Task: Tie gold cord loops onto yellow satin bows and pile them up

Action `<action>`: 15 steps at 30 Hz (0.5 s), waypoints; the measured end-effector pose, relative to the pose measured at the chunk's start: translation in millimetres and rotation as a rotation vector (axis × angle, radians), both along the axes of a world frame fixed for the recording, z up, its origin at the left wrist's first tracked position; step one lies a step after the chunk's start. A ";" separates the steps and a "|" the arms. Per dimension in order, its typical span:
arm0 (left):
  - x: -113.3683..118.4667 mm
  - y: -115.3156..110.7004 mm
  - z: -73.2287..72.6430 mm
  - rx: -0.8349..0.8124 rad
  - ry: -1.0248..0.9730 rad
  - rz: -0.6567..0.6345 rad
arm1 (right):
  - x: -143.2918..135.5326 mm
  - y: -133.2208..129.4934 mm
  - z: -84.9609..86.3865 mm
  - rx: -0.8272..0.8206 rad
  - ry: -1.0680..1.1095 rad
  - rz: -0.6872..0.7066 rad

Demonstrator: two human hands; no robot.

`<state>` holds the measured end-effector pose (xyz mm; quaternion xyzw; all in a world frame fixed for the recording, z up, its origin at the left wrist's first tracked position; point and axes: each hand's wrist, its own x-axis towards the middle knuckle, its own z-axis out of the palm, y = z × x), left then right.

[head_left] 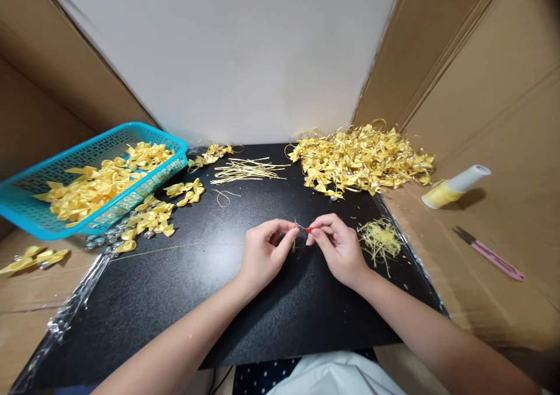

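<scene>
In the middle of the black board, my left hand (270, 252) pinches a loop of thin gold cord (300, 244) between thumb and forefinger. From that hand a long strand of the cord runs left across the board. My right hand (339, 246) is closed on a small tool with a red end (309, 230), whose thin metal tip meets the cord at my left fingertips. The tool's exact kind is too small to tell. Just beyond my hands lies a loose loop of cord (224, 198), with cut gold strands (249, 170) in a bundle behind it.
A blue basket (144, 128) with yellow ribbon bows stands at left; more bows (151, 217) lie beside it. A big heap of corded bows (363, 156) sits back right. Cord scraps (380, 238), a thread spool (455, 186) and pink snips (490, 255) are at right. Cardboard walls surround the board.
</scene>
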<state>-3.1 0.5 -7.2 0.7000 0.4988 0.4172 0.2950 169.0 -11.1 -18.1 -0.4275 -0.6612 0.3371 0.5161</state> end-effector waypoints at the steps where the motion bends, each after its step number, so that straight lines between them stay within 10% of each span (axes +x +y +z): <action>1: -0.7 1.1 -0.4 0.059 0.038 0.007 | -1.3 -0.6 0.6 -0.005 -0.007 0.005; 15: -2.9 8.4 2.1 0.466 0.397 0.049 | -12.7 -8.6 -1.3 -0.020 -0.065 -0.085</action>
